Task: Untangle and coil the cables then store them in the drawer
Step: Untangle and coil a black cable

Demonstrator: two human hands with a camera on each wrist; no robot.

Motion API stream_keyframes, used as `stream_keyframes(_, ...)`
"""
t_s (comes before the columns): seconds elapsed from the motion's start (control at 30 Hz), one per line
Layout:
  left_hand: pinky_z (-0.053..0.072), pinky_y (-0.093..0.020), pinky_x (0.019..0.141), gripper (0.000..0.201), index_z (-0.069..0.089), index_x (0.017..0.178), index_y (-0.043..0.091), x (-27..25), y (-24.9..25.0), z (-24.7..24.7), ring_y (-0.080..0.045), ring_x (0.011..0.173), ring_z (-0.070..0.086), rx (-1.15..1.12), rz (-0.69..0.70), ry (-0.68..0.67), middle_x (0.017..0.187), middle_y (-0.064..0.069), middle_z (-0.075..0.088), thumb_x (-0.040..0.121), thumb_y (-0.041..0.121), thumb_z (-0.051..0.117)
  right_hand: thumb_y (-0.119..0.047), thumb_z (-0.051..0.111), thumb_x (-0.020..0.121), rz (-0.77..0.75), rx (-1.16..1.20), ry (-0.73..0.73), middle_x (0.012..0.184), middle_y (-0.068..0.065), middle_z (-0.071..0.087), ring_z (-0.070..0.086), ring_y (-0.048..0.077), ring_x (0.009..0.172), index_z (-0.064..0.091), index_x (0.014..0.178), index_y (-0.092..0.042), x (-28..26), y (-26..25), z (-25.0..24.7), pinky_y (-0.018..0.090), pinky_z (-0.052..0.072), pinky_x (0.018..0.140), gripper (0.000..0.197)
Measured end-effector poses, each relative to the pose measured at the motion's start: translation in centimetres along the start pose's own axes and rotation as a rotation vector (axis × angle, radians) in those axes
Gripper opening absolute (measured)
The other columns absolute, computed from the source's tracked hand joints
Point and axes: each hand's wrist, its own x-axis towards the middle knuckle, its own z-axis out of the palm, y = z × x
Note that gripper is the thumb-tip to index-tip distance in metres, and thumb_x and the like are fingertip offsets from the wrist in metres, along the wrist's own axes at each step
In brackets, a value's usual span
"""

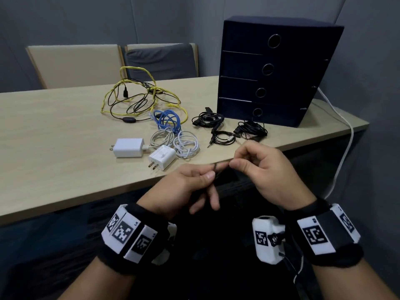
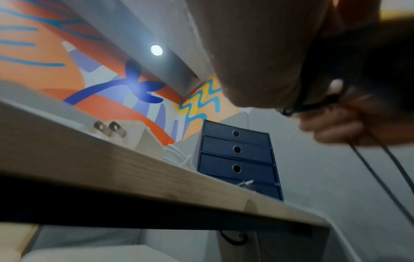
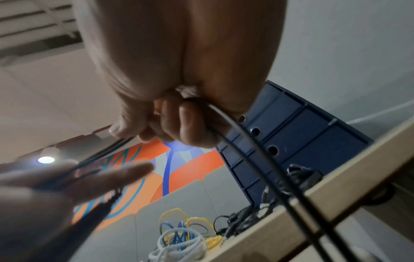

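No brand or writing can be read; only square black-and-white markers show on the wristbands [image 1: 126, 231]. Off the near edge of the worktop [image 1: 54, 135], the left hand [image 1: 186, 187] and right hand [image 1: 263, 169] both pinch a thin black cable [image 1: 218, 167]. Only the right wrist view shows its two strands [image 3: 257, 159] hanging below the worktop edge, with the closed blue drawer unit [image 1: 275, 70] far right.

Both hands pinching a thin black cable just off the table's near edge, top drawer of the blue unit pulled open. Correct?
Not quite: the head view shows all four drawers of the blue drawer unit closed, none pulled open. The rest holds: left hand and right hand both pinch the thin black cable just off the table's near edge.
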Motion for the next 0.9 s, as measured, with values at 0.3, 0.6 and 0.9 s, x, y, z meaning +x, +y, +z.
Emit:
stream_keyframes(0.3, 0.052, -0.028, 0.054, 0.042, 0.052, 0.133, 0.017, -0.9, 0.7, -0.1, -0.028, 0.059, 0.068, -0.18, -0.126, -0.139, 0.065, -0.016, 0.062, 0.092, 0.015, 0.043, -0.029, 0.077, 0.073, 0.082, 0.08, -0.083, 0.073, 0.006, 0.061, 0.059, 0.02, 0.07, 0.064, 0.079, -0.02, 0.6, 0.6, -0.5, 0.038, 0.049, 0.073, 0.017)
stream_keyframes(0.6, 0.052, -0.034, 0.062, 0.034, 0.053, 0.126, 0.015, -0.1, -0.5, 1.1, -0.028, 0.064, 0.069, -0.123, -0.167, -0.098, 0.097, -0.015, 0.069, 0.095, 0.024, 0.045, -0.011, 0.07, 0.087, -0.041, 0.001, -0.03, 0.071, 0.003, 0.064, 0.061, 0.013, 0.071, 0.063, 0.078, -0.012, 0.6, -0.6, 0.5, 0.023, 0.048, 0.07, 0.012)
stream_keyframes(0.9, 0.055, -0.027, 0.057, 0.015, 0.064, 0.099, 0.007, -0.1, -1.0, 0.9, -0.013, 0.047, 0.053, -0.303, 0.103, -0.042, 0.06, -0.008, 0.056, 0.088, 0.016, 0.061, -0.018, 0.074, 0.082, 0.002, 0.153, -0.009, 0.058, -0.016, 0.054, 0.047, -0.001, 0.057, 0.061, 0.074, -0.017, 1.1, 0.5, 0.3, 0.013, 0.038, 0.058, 0.015)
